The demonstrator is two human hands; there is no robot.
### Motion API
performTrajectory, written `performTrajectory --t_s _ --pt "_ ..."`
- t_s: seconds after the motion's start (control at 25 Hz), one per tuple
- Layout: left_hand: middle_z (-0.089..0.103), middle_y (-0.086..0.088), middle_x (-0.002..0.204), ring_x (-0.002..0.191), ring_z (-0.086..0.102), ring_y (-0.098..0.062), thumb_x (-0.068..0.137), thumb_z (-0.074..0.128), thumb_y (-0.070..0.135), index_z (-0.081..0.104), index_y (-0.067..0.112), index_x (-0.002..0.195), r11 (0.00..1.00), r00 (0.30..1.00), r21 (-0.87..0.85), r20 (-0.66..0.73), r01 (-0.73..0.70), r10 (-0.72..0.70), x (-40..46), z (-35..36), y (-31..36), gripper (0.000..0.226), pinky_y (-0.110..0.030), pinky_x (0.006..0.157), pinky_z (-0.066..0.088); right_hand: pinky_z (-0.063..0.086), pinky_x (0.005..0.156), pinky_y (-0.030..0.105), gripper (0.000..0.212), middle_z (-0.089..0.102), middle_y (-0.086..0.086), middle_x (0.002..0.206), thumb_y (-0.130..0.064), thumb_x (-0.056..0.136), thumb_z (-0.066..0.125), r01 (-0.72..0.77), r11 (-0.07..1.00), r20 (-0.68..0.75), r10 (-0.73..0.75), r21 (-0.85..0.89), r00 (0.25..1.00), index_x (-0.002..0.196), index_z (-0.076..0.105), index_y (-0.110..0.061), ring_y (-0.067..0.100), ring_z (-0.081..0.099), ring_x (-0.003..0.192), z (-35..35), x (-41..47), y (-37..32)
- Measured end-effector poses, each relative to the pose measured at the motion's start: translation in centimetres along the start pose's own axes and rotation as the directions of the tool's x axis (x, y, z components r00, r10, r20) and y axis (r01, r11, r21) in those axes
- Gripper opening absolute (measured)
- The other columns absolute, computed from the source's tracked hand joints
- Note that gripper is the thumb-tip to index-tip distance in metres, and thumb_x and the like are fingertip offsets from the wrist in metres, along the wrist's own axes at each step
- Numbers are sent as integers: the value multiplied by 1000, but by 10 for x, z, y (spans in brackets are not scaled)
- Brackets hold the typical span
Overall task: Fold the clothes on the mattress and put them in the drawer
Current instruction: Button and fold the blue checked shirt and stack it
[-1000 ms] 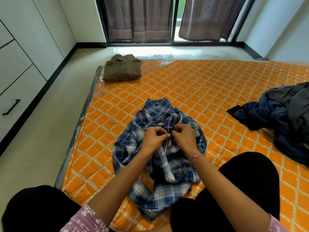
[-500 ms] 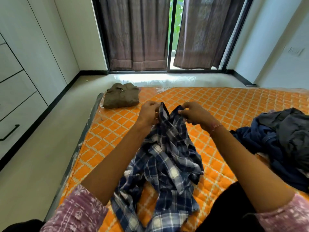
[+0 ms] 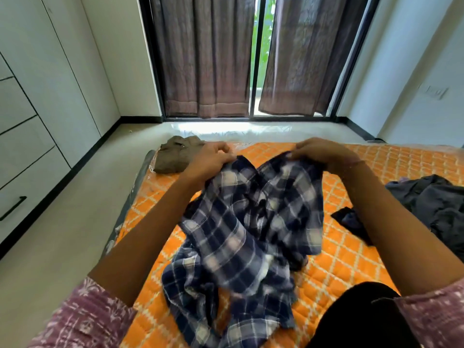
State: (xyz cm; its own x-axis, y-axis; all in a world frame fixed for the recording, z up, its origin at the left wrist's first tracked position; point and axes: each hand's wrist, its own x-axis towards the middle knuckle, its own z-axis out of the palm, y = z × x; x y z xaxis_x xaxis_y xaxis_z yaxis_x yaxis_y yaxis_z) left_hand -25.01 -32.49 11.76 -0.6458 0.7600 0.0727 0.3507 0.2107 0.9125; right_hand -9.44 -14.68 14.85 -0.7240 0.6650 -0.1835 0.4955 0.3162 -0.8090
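Plaid shirt [image 3: 251, 222], one, blue and white, hangs above the orange mattress [image 3: 351, 259], its lower part bunched on the quilting; left hand [image 3: 211, 159] and right hand [image 3: 324, 153] each pinch its top edge with curled fingers; one folded brown shirt [image 3: 178, 154] lies at the far corner; one dark heap of clothes [image 3: 431, 204] sits right; no legible writing shows.

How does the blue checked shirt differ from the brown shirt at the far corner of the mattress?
The blue checked shirt is unfolded and hangs crumpled; the brown shirt lies folded into a compact bundle. The checked one is held up by the left hand and right hand; nothing touches the brown one. One is checked, the other plain. Both are over the orange mattress.
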Motion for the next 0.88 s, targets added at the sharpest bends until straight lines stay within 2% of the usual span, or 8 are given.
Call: performTrajectory --t_s 0.04,0.08,0.12,0.2,0.32,0.64,0.8,0.88 --pt "48 7 62 56 44 -9 86 62 6 53 13 64 997 999 73 -48 2 1 -4 9 -5 25 -22 55 35 44 53 21 17 57 11 61 -10 84 64 22 958 -84 -48 -287 995 70 65 -1 20 52 57 7 0 7" --pt "47 8 56 51 43 -7 84 64 5 55 10 64 992 996 121 -81 36 -26 -10 18 -11 22 -22 50 33 42 55 24 17 57 14 64 -11 80 67 19 911 -130 -79 -413 988 72 67 4 23 51 60 22 -2 16" --pt "47 6 49 45 41 -7 82 65 6 57 8 62 988 993 122 -77 98 -89 -16 28 -21 22 -20 45 31 41 56 27 18 56 14 63 -12 77 69 5 916 -143 -68 -401 987 71 67 6 23 51 60 42 -6 28" --pt "50 -1 48 42 43 -12 83 64 6 56 7 61 968 968 36 3 250 -250 -31 46 -40 23 -18 40 30 37 49 27 22 48 10 53 -8 77 70 -65 993 -117 54 -98 992 62 59 3 21 45 47 81 -23 48" --pt "56 -10 60 49 53 -17 89 61 7 61 3 68 932 933 -60 84 356 -351 -54 64 -55 21 -21 40 38 30 38 20 25 34 3 51 -2 85 64 -202 914 -53 235 353 971 66 48 -7 13 34 33 117 -48 73" --pt "62 -8 66 52 58 -11 91 60 8 62 5 73 944 952 -137 100 300 -288 -76 79 -73 18 -20 50 46 53 63 42 20 56 18 64 -1 87 62 -62 937 -183 132 344 974 67 62 3 26 52 61 157 -70 88" --pt "61 -7 65 50 59 -9 91 60 8 62 7 73 959 965 -117 79 260 -251 -75 82 -78 18 -19 51 48 47 55 36 26 55 13 61 -1 88 60 -71 874 -228 203 480 952 62 62 -4 25 49 57 156 -72 90" --pt "61 -7 64 53 60 -11 91 60 7 62 6 75 970 972 -86 75 228 -222 -79 88 -81 17 -19 52 49 53 60 42 27 57 13 62 -1 88 60 -77 869 -236 217 490 947 61 64 -6 27 53 60 159 -73 90"
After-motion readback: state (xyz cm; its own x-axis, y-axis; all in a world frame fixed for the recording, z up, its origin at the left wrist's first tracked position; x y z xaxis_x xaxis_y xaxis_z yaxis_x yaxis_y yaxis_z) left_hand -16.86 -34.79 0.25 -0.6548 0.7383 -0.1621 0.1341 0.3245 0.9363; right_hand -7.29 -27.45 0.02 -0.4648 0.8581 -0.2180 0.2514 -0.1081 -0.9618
